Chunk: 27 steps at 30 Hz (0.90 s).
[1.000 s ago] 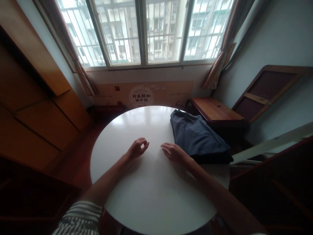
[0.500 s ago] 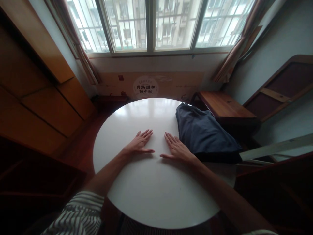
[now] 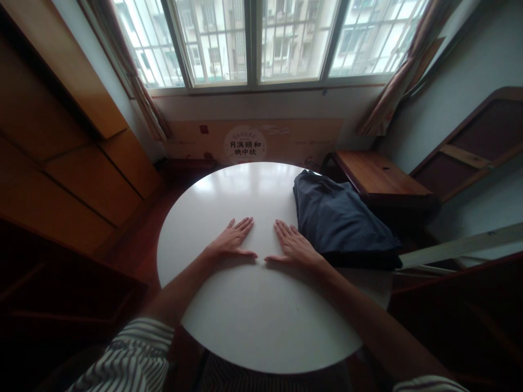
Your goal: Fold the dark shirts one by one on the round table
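a barred window fills the far side, pale buildings beyond it, with a curtain gathered at either end. beneath it is a tan panel bearing dark characters. orange-brown cabinets line the left, over a reddish floor — and to the right, a low wooden stand sits near a tilted, wood-framed panel.

The panel apparently reads "月满颐和 映中秋".
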Each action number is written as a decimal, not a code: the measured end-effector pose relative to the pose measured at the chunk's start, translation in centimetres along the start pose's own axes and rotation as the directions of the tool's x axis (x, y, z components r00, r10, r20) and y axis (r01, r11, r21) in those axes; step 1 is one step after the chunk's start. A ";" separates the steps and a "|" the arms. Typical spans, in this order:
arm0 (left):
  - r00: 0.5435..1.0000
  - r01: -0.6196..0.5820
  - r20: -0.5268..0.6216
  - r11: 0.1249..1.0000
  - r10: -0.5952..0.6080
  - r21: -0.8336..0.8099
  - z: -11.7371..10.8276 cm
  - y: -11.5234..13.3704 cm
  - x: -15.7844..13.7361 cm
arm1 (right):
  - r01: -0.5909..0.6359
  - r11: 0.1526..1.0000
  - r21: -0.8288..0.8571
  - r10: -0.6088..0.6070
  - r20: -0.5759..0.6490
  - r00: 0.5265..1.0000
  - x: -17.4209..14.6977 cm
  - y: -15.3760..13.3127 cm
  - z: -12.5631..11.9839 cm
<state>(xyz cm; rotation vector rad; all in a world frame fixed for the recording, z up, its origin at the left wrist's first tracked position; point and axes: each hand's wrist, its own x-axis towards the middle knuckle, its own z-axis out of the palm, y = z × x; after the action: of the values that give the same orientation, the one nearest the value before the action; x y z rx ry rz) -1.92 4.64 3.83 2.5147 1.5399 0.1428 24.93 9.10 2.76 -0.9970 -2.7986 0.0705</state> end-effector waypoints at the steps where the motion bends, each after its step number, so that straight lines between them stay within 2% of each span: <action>1: 1.000 0.000 0.001 1.000 0.000 -0.002 0.0 0.0 0.0 | -0.002 1.000 0.001 0.002 0.000 1.000 0.0 0.0 0.0; 15: 1.000 -0.009 0.019 1.000 0.009 -0.016 -0.2 0.5 0.0 | -0.007 1.000 -0.012 0.007 0.021 1.000 0.0 0.0 -0.1; 21: 1.000 -0.021 0.005 1.000 0.021 0.012 0.4 0.0 0.1 | -0.005 0.999 -0.039 0.007 0.045 0.999 0.0 0.0 -0.1; 27: 1.000 -0.028 -0.005 0.999 0.028 0.027 0.9 -0.4 0.2 | 0.000 0.999 -0.046 0.001 0.015 1.000 0.0 0.0 0.0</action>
<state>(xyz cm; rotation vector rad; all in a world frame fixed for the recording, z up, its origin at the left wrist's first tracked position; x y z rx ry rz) -2.02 4.92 2.86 2.5602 1.5189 0.1340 24.95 9.12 2.71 -1.0116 -2.8257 0.0139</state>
